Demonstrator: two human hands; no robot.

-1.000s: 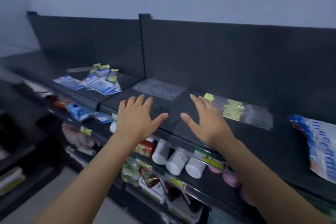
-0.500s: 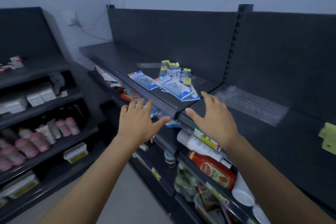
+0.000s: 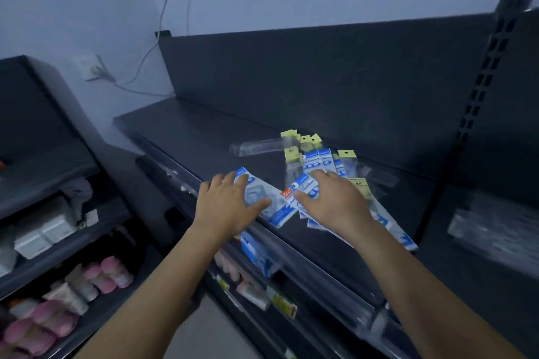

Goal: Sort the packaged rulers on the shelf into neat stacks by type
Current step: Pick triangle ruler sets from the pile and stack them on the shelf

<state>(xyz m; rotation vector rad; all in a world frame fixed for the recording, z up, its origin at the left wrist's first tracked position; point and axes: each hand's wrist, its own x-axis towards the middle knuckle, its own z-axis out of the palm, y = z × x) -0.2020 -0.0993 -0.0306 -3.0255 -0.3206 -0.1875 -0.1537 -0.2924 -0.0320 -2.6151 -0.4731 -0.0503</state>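
A person's left hand [image 3: 228,207], fingers spread and straight, lies palm down on the near end of a blue-and-white ruler packet [image 3: 279,213] at the front edge of the top shelf [image 3: 189,128]. Its thumb reaches across the packet's clear window. Just beside it the right hand [image 3: 335,202], likewise spread flat and gripping nothing, covers the middle of a fanned pile of blue packets [image 3: 324,160]. The pile's ends stick out past the fingertips toward the back panel [image 3: 320,73] and past the wrist toward the shelf's front right. The single packet under the left hand meets the pile's left edge between the two thumbs.

Beyond the right hand's fingertips lie yellow-tagged clear sleeves [image 3: 304,143], overlapping at odd angles at the rear of the pile. A long clear sleeve [image 3: 256,146] lies crosswise on the shelf, well behind the left hand, with its right end reaching the yellow tags.

To the right, past a slotted upright [image 3: 478,90], the next bay holds blurred clear packets [image 3: 495,230]. Below the top shelf, lower tiers carry small goods too blurred to name. A separate unit at left holds pink packs [image 3: 105,274]. A cable [image 3: 163,14] hangs down the pale wall above.
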